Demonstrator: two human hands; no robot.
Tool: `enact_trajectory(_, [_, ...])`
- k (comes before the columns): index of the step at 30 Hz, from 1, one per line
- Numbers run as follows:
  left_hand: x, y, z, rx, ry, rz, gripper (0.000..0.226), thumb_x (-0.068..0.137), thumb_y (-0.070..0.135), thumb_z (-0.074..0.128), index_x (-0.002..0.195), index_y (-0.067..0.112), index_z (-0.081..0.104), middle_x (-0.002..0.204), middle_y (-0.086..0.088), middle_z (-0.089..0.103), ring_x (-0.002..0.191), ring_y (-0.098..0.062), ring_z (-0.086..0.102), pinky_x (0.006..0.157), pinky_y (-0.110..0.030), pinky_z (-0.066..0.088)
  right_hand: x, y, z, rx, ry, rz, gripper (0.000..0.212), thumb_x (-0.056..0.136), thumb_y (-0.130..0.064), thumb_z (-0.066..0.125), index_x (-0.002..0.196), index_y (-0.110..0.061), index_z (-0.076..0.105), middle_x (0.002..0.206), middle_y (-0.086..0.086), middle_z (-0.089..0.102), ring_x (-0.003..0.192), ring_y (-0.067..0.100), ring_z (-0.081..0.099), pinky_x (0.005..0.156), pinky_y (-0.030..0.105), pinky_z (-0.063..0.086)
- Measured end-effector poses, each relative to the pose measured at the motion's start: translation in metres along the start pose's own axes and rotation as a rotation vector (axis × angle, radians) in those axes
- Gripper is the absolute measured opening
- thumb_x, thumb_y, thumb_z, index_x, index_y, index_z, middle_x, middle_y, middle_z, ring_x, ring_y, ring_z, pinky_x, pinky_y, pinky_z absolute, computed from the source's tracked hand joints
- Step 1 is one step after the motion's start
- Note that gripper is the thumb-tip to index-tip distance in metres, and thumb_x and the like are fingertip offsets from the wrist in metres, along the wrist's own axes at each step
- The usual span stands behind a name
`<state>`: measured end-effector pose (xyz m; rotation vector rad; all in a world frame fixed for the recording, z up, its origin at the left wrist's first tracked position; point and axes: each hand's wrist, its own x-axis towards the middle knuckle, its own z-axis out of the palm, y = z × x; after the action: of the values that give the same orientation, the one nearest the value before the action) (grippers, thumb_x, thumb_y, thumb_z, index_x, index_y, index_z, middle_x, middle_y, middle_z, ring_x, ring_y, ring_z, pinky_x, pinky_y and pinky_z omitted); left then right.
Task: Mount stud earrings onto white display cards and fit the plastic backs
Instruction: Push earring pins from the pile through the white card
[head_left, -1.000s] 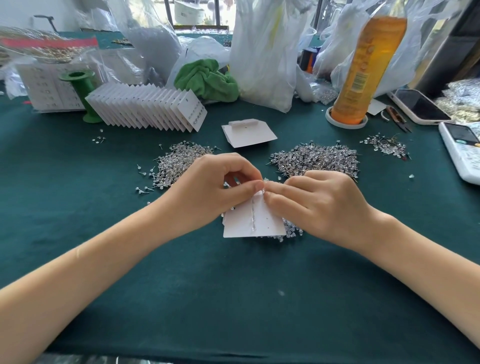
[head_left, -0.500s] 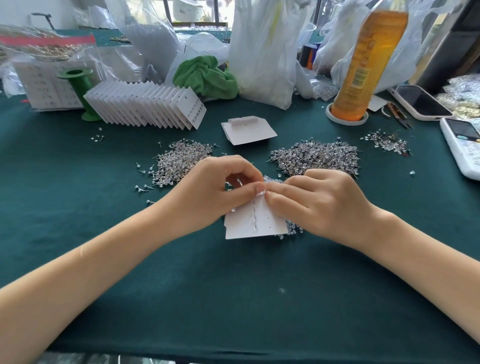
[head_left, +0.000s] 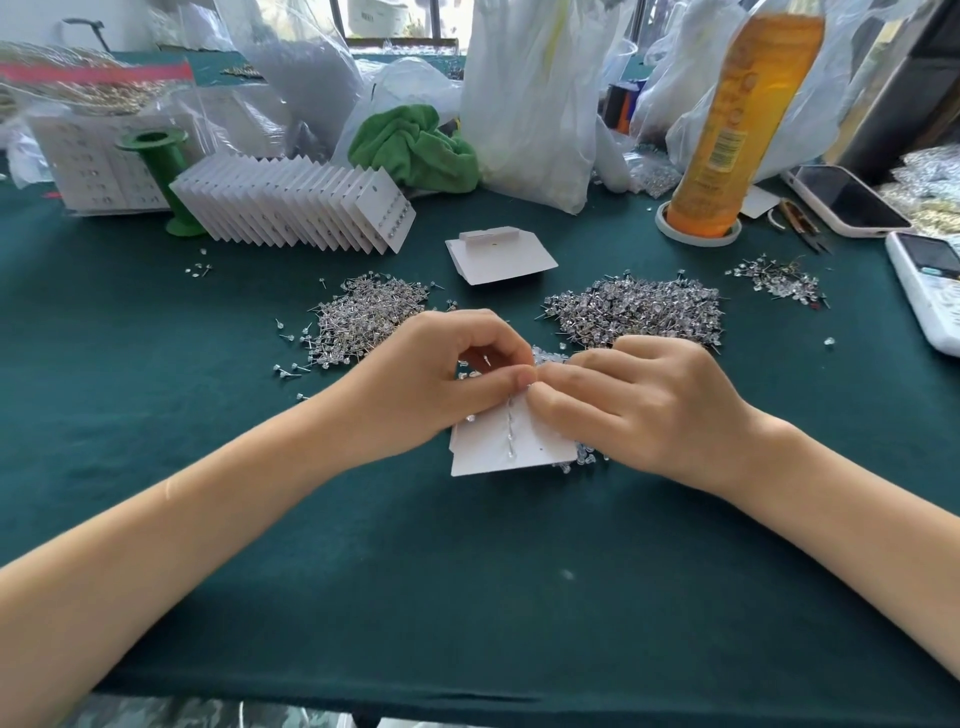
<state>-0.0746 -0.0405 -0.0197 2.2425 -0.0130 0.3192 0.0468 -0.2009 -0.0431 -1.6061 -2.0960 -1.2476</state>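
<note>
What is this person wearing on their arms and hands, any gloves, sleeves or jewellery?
Nothing that shows. The left hand and right hand are bare, without gloves, rings or a watch at the wrists. Both forearms are uncovered right to the picture's edges, with no sleeve in view. The fingers carry no tape or thimbles.

A single head view looks forward and down, close above the fingers (head_left: 524, 375) at frame centre; the table (head_left: 467, 597) spreads beyond them, its far clutter probably stretched by the wide lens.
</note>
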Motion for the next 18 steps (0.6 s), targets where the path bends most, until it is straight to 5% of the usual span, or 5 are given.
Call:
enact_trajectory(9, [0.0028,0.0004,-0.0022,0.031,-0.02,0.057,0.005,0.085,0.01,0.067,0.088,0.008,0.069,0.086,0.002,0.068,0.078,-0.006,0.061,0.076,-0.017,0.047,0.0012,0.0006,-0.0008,-0.038,0.014,-0.03,0.014,0.079,0.0,0.073,0.078,-0.014,0.073,0.065,0.0,0.067,0.05,0.018,0.061,0.039,0.025,0.041])
enact_trajectory(18, [0.0041,0.0028,-0.0029,-0.063,-0.01,-0.002,0.003,0.083,0.009,0.068,0.086,0.009,0.071,0.083,0.0,0.069,0.074,-0.01,0.063,0.072,-0.021,0.051,0.0022,0.0012,-0.0005,0.009,0.065,0.026,0.015,0.083,0.001,0.07,0.075,-0.012,0.073,0.074,0.003,0.071,0.055,0.021,0.065,0.041,0.025,0.045])
